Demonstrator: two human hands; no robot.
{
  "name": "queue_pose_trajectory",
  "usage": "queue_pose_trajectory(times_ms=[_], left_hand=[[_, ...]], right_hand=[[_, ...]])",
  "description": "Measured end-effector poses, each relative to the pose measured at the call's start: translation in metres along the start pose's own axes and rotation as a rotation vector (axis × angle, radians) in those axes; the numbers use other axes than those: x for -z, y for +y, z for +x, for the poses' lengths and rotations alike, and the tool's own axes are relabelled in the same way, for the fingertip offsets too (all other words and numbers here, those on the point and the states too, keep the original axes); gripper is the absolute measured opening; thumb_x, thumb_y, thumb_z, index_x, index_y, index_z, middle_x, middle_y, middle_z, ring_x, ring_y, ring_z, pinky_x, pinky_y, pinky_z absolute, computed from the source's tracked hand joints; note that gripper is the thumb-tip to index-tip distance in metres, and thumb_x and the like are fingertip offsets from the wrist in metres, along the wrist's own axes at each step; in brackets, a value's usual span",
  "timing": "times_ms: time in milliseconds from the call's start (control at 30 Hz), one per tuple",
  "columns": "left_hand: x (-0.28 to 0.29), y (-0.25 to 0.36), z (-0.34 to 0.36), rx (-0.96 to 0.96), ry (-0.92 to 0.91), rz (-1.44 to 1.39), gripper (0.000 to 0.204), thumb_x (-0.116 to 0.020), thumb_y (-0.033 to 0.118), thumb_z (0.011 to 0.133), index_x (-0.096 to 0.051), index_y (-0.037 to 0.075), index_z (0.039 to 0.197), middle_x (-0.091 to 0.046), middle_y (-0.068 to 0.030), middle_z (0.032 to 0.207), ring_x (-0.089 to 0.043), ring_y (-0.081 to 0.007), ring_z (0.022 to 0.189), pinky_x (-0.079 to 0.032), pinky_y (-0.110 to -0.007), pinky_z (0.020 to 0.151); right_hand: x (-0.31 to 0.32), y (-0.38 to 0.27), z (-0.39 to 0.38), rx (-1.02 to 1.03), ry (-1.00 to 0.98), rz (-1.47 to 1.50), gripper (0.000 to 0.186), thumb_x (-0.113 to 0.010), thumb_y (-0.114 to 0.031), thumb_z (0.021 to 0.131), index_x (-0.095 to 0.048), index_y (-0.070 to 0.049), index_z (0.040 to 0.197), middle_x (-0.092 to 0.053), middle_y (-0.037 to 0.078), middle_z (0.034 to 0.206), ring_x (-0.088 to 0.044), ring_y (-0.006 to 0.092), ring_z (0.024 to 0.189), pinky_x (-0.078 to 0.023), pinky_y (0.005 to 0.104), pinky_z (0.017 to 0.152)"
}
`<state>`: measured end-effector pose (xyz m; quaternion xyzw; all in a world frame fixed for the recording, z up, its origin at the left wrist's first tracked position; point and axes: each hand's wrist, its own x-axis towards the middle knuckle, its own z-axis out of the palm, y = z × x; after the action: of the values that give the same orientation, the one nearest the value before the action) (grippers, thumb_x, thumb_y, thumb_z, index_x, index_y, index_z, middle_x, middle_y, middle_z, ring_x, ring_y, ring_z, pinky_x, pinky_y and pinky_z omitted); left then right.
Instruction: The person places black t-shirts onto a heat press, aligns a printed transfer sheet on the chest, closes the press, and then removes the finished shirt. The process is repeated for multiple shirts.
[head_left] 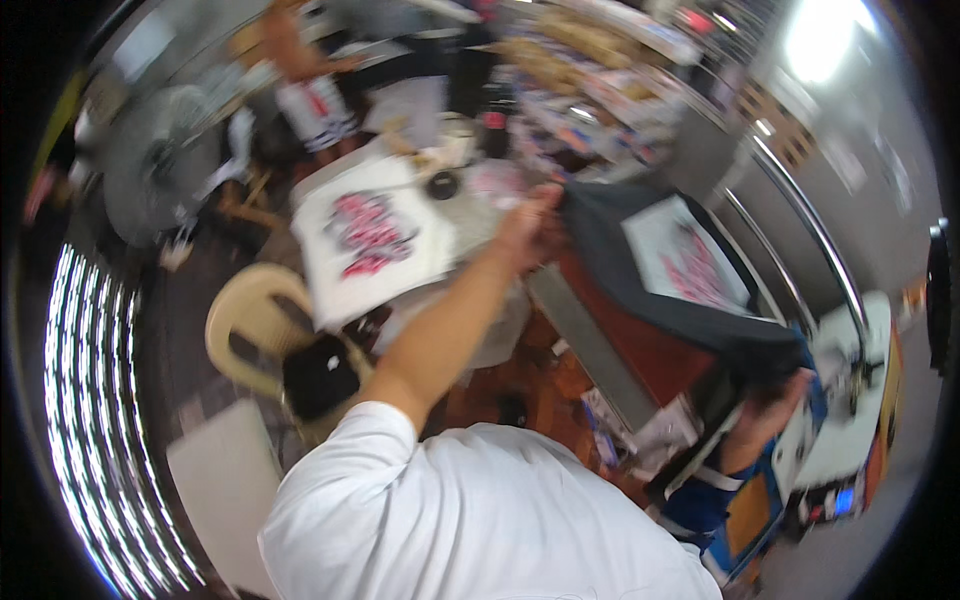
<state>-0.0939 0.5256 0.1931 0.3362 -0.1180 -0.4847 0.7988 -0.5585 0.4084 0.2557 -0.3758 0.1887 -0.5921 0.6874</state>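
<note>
A dark grey cloth [615, 240], perhaps a T-shirt, stretches between my two hands above a brown-red surface. On it shows a pale rectangle [650, 245] with a pink and dark design; I cannot tell whether it is a loose sheet or a print. My left hand [535, 228] is closed on the cloth's far left edge, arm reaching out. Lower right, my right hand [768, 418] has its fingers closed at the cloth's near right end, blurred by motion. Right of the cloth stands a machine with a chrome bar handle [815, 225], seemingly a heat press.
White cloth [325, 260] with a pink and black print lies on a table to the left. Nearby are a beige plastic chair [228, 325] with a black item [320, 378], and a large fan [160, 165]. Stacked packages [600, 90] fill the back. Another person [300, 60] is at the upper left.
</note>
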Motion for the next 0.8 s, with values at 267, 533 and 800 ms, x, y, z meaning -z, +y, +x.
queue_pose_trajectory(times_ms=[267, 533, 800], left_hand=[[0.081, 0.094, -0.261, -0.286, -0.156, -0.320, 0.044, -0.065, 0.033, 0.104, -0.059, 0.003, 0.135, -0.069, -0.0202, 0.133, -0.066, -0.0431, 0.122, -0.045, -0.059, 0.114], [0.095, 0.204, -0.685, -1.758, 0.727, 0.161, 0.041, -0.055, 0.020, 0.102, -0.058, -0.005, 0.135, -0.060, -0.0202, 0.146, -0.054, -0.0355, 0.138, -0.037, -0.055, 0.120], [0.084, 0.082, -0.960, -2.028, 1.314, 0.429, 0.022, -0.062, 0.013, 0.097, -0.069, -0.003, 0.111, -0.072, -0.0130, 0.117, -0.067, -0.0280, 0.119, -0.042, -0.048, 0.116]], right_hand=[[-0.289, -0.013, 0.072, 0.502, -0.362, -0.281, 0.039, -0.070, -0.027, 0.101, -0.067, 0.004, 0.124, -0.072, 0.019, 0.118, -0.070, 0.0305, 0.111, -0.055, 0.0477, 0.103], [-0.542, 0.141, -0.131, -0.702, -1.304, 0.323, 0.034, -0.054, -0.021, 0.110, -0.062, -0.001, 0.136, -0.069, 0.016, 0.136, -0.064, 0.0295, 0.129, -0.040, 0.0476, 0.117], [-0.557, 0.251, -0.421, -1.385, -1.546, 0.013, 0.029, -0.064, -0.025, 0.104, -0.063, -0.016, 0.131, -0.068, 0.007, 0.131, -0.065, 0.0286, 0.121, -0.053, 0.0567, 0.097]])
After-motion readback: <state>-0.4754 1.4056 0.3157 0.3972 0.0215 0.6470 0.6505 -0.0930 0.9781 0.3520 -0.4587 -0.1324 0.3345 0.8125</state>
